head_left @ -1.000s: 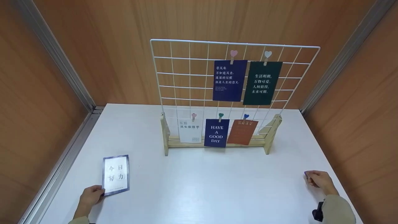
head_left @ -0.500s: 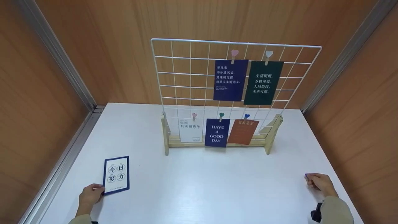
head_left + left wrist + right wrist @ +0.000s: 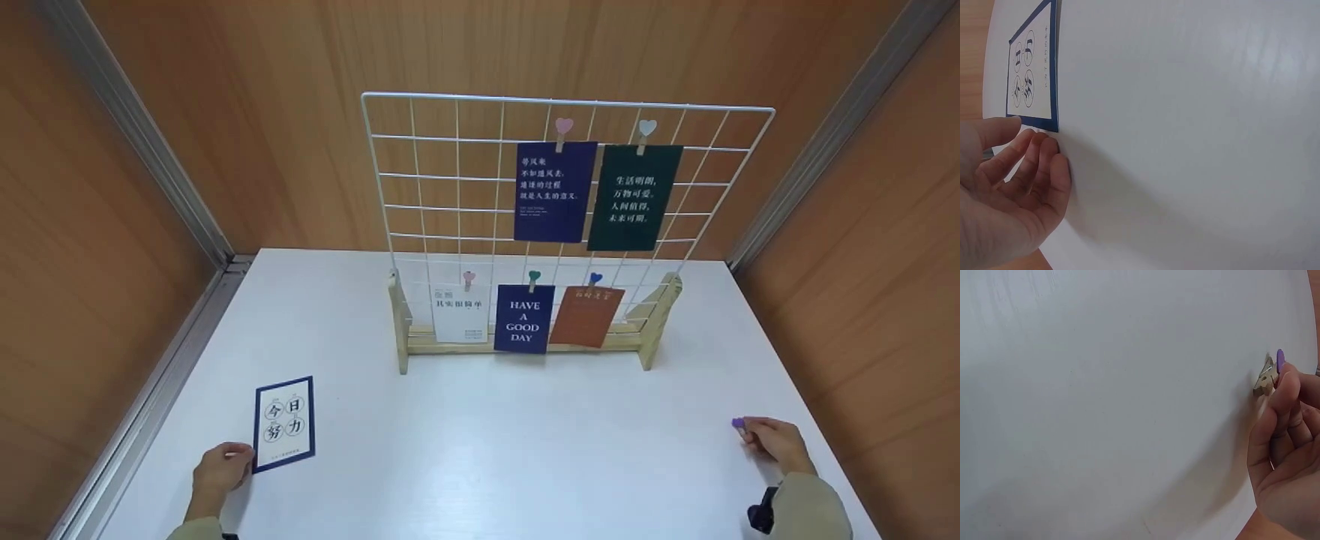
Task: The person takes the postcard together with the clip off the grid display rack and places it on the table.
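Observation:
At the lower left of the head view, my left hand [image 3: 219,474] holds a postcard [image 3: 285,426] by its left edge. The postcard is white with a dark blue border and circled characters. Seen from the left wrist, the thumb tip [image 3: 1014,121] overlaps the edge of the card, with the other fingers curled behind. On the right side of the table my right hand [image 3: 780,444] pinches a small wooden clothespin [image 3: 1266,378] between thumb and fingers. The clothespin carries a purple decoration [image 3: 739,423] and is close over the tabletop.
A white wire grid rack [image 3: 457,179] on a wooden stand [image 3: 649,330] stands at the back. Several cards hang from heart-topped clips, such as a blue card [image 3: 555,193] and a green card [image 3: 634,199]. Wooden panels [image 3: 105,225] enclose the white table [image 3: 450,450].
The card in my left hand has tilted, losing its glare, and shifted slightly right. The purple part of the clothespin shows more as it turns in my right hand's fingers.

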`<state>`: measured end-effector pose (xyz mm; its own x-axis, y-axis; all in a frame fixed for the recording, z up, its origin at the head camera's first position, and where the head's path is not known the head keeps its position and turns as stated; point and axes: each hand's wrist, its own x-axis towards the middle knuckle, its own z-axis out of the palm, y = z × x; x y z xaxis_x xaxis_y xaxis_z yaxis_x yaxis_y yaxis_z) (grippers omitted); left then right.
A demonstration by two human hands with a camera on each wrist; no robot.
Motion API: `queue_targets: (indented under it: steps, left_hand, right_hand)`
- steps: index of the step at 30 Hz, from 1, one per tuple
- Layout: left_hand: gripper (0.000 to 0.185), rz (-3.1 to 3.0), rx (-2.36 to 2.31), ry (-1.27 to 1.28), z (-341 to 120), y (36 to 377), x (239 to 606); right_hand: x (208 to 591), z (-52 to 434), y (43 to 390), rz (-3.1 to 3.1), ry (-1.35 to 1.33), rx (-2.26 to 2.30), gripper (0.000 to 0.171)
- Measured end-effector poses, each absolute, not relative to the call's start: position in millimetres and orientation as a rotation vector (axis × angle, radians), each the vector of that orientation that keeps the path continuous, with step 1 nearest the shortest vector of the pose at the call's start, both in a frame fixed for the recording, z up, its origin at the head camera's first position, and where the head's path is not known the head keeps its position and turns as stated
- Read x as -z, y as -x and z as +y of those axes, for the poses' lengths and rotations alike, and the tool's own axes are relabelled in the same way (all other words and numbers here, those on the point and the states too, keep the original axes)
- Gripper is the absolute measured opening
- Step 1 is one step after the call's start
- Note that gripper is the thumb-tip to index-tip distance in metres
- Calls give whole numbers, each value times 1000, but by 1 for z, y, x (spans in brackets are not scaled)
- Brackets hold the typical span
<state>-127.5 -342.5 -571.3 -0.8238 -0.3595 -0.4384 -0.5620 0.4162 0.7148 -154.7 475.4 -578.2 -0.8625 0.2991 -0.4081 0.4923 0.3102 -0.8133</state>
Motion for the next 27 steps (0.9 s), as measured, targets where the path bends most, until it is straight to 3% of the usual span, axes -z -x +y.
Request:
queue_targets:
  steps: [7, 15, 19, 23, 27]
  left_hand:
    - [41, 2528, -1322, 848, -340, 133, 573]
    - [57, 2850, -1321, 848, -352, 174, 642]
    - [60, 2909, -1419, 752, -343, 197, 652]
    - [56, 2961, -1451, 589, -325, 208, 638]
    - [47, 2887, -1562, 415, -285, 196, 572]
  right_hand:
    - [571, 477, 154, 2378, -736, 1617, 43]
    - [572, 486, 167, 2440, -589, 1569, 69]
    - [577, 491, 179, 2461, -550, 1594, 62]
    - [583, 496, 190, 2485, -528, 1621, 55]
    - [606, 514, 204, 2481, -478, 1735, 41]
